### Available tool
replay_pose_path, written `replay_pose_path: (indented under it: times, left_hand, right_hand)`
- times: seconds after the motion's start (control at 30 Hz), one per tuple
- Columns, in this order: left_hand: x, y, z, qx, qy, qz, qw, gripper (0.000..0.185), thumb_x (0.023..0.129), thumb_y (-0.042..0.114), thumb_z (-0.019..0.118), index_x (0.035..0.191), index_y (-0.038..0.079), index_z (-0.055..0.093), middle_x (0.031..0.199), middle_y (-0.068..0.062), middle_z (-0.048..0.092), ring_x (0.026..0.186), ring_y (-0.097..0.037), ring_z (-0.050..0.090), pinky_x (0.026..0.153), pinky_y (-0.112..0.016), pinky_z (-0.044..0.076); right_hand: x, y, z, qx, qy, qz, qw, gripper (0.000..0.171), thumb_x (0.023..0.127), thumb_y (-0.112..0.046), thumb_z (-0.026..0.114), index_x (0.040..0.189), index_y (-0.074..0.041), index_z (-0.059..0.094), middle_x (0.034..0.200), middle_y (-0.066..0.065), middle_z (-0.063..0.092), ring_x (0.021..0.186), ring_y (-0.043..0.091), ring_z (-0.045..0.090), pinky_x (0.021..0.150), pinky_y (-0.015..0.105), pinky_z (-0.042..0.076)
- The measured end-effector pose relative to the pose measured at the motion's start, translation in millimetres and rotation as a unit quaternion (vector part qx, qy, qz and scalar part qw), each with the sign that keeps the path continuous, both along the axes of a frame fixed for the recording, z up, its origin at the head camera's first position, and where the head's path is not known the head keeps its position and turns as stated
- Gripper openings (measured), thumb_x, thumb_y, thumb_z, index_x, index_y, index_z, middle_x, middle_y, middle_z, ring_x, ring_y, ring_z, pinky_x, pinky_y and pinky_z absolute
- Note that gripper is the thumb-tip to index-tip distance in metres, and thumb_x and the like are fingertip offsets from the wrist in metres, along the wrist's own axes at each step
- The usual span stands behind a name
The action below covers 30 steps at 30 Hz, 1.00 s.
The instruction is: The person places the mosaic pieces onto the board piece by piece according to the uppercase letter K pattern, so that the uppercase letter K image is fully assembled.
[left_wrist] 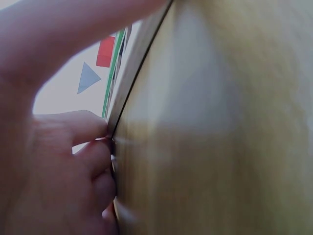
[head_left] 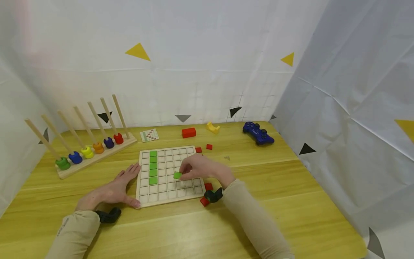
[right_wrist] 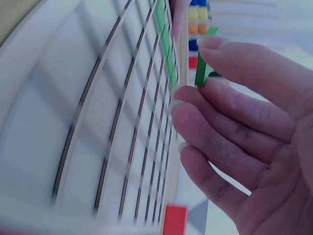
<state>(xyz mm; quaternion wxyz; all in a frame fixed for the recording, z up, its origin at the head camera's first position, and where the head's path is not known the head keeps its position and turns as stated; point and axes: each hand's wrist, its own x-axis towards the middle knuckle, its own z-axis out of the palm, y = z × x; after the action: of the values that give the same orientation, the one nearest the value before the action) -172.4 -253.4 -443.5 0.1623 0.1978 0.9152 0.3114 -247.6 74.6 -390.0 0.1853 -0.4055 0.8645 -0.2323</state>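
Green tile: a small, thin square, judged light, stiff and smooth-faced, probably wood or plastic; not fragile. It is pinched at its edges between thumb and fingertip of the right hand, the best place for a hold, since the flat faces would slip and must stay free to drop into a cell. The tile is held just over the grid board, near the board's centre, at about 3 o'clock from the column of green tiles already seated.

Left hand: laid flat on the worktop, fingers straight, thumb pressed to the board's 8 o'clock corner; nothing is held in this grip.

Views: the head camera alone gives the layout — ring-and-peg rack at 10 o'clock, blue game controller at 2 o'clock, loose red tiles by the right wrist. The right wrist view shows the tile edge-on and tilted, its thinness clear. The left wrist view shows only the fingers against the board's edge.
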Motion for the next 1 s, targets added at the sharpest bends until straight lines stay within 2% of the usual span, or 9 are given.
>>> replay_pose_path:
  times: [0.27, 0.43, 0.57, 0.8, 1.0]
  left_hand:
    - [-0.6, -1, 0.0, 0.005, 0.004, -0.007, 1.0, 0.133, 0.068, 0.047, 0.09, 0.157, -0.006, 0.006, 0.164, -0.03, -0.001, 0.15, -0.05, -0.005, 0.117, -0.068, -0.003]
    - [-0.4, -1, -0.1, -0.004, 0.002, -0.008, 1.0, 0.132, 0.069, 0.049, 0.088, 0.158, -0.005, 0.006, 0.165, -0.028, -0.002, 0.151, -0.048, -0.006, 0.118, -0.068, -0.003]
    - [-0.9, -2, -0.5, -0.004, -0.001, -0.005, 1.0, 0.133, 0.069, 0.049, 0.088, 0.158, -0.005, 0.005, 0.165, -0.029, -0.003, 0.151, -0.048, -0.007, 0.117, -0.068, -0.003]
    - [-1.3, -1, 0.1, -0.008, -0.002, -0.005, 1.0, 0.133, 0.069, 0.05, 0.088, 0.158, -0.006, 0.006, 0.164, -0.029, -0.002, 0.151, -0.049, -0.006, 0.117, -0.068, -0.003]
    - [-2.2, -2, -0.7, -0.003, -0.005, -0.004, 1.0, 0.133, 0.069, 0.049, 0.089, 0.158, -0.006, 0.006, 0.164, -0.029, -0.002, 0.151, -0.049, -0.006, 0.117, -0.068, -0.004]
  right_hand:
    - [8.6, -52, 1.3, 0.011, 0.039, 0.042, 0.998, 0.022, 0.091, -0.03, 0.075, 0.103, -0.011, 0.073, 0.089, -0.01, 0.068, 0.08, 0.002, 0.06, 0.075, 0.014, 0.049]
    - [16.9, -73, -10.9, 0.035, 0.046, 0.051, 0.997, 0.024, 0.092, -0.033, 0.074, 0.105, -0.013, 0.072, 0.09, -0.012, 0.067, 0.081, -0.001, 0.06, 0.075, 0.012, 0.048]
    - [20.3, -82, -17.4, 0.06, 0.068, 0.064, 0.994, 0.024, 0.093, -0.033, 0.073, 0.106, -0.014, 0.072, 0.092, -0.012, 0.068, 0.082, -0.002, 0.059, 0.076, 0.011, 0.047]
    - [22.7, -85, -22.4, 0.081, 0.072, 0.069, 0.992, 0.021, 0.093, -0.032, 0.073, 0.104, -0.015, 0.072, 0.091, -0.012, 0.068, 0.08, -0.003, 0.059, 0.073, 0.011, 0.047]
    - [23.5, -86, -26.4, 0.073, 0.077, 0.072, 0.992, 0.015, 0.093, -0.029, 0.073, 0.1, -0.016, 0.07, 0.087, -0.012, 0.065, 0.077, -0.002, 0.058, 0.07, 0.011, 0.046]
